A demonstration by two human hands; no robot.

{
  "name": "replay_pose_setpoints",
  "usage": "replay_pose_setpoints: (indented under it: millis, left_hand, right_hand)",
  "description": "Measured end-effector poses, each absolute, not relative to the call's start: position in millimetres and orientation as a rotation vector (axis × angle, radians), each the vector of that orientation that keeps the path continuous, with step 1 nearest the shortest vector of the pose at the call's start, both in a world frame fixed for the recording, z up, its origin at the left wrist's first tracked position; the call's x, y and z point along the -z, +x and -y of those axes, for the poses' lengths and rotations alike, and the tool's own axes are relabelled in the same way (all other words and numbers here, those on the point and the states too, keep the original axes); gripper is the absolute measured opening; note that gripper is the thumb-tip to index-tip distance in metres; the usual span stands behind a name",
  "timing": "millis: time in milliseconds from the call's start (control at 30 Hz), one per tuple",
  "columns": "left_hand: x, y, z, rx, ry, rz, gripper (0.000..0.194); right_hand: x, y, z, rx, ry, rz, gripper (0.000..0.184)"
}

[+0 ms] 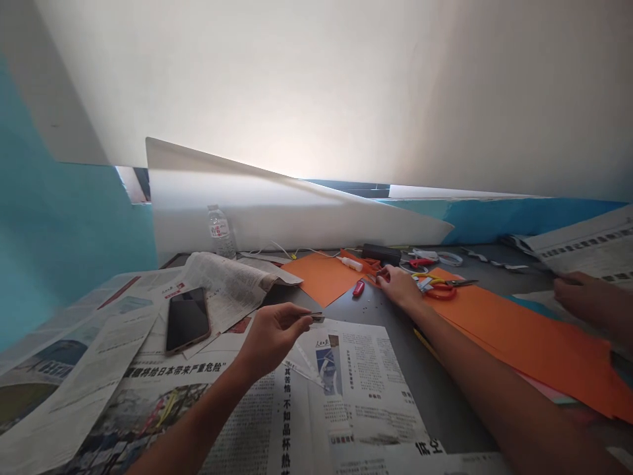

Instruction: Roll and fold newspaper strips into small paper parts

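Note:
My left hand (270,336) hovers over spread newspaper (346,382), fingers pinched on a small thin metallic piece (316,317) that I cannot name. A clear ruler-like strip (301,369) lies on the paper just below it. My right hand (398,285) is stretched far forward, fingers curled at the edge of an orange paper sheet (519,336), close to a red utility knife (358,288) and orange-handled scissors (438,288). What its fingers grip is hidden.
A dark phone (186,319) rests on newspaper at the left. A water bottle (220,232) stands at the back by a white sheet. A second orange sheet (324,274), a glue tube (351,264) and a black box (380,253) lie behind. Another person's hand (583,297) rests at right.

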State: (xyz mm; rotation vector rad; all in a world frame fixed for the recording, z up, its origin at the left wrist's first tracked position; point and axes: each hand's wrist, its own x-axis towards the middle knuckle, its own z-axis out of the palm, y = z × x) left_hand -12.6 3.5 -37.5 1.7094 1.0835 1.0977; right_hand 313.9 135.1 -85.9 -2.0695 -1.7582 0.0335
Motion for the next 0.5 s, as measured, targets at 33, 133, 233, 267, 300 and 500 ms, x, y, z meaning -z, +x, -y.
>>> replay_pose_setpoints:
  millis: [33,133,233,267,300,500]
  left_hand:
    - [37,-13,-3,-1.095,1.705,-1.074,0.021]
    - [37,-16,-5,-1.094,1.683,-1.068,0.021]
    - [37,-17,-6,-1.091,1.671,-1.081,0.020]
    - [37,-17,-6,-1.090,1.667,-1.082,0.020]
    - [36,-17,-6,-1.088,1.664,-1.083,0.019]
    - [33,-16,-5,-1.058,1.669,-1.085,0.018]
  right_hand:
    - [87,313,-140,-0.019,-2.072,1.775,0.029]
    - [88,310,-154,-0.008,-2.081,1.820,0.028]
    - [90,307,-166,-0.015,-2.110,1.835,0.027]
    - [91,306,-169,-0.020,-2.120,1.837,0.027]
    - [92,304,-172,-0.027,-2.130,1.838,0.028]
    - [97,298,-188,-0.126,-2.181,1.831,0.030]
